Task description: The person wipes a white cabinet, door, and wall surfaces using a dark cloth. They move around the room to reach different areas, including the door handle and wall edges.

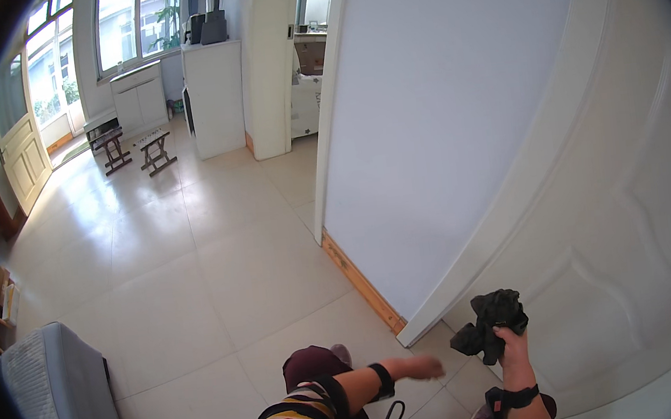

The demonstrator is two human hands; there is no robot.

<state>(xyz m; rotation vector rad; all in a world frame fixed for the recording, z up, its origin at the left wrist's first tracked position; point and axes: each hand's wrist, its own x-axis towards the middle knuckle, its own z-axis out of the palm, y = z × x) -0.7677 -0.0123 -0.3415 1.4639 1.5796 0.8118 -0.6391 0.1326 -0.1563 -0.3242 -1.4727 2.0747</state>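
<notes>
My right hand (pixel 514 345) is closed around a crumpled dark cloth (pixel 496 315). The cloth bunches above my thumb, and a loose part hangs to the left. Behind it stands a white panelled door (pixel 607 303). My left hand (pixel 420 368) reaches across in front of my body, blurred by motion, near the lower end of the door frame (pixel 446 305). Nothing shows in it, but its fingers are too blurred to make out. Dark bands circle both of my forearms.
A grey padded piece of furniture (pixel 64 389) stands at lower left on the tiled floor (pixel 178 302). Two folding stools (pixel 153 148) stand farther off, near a white cabinet (pixel 216 99) bearing a blender (pixel 215 18). A cream door (pixel 20 140) stands open at far left.
</notes>
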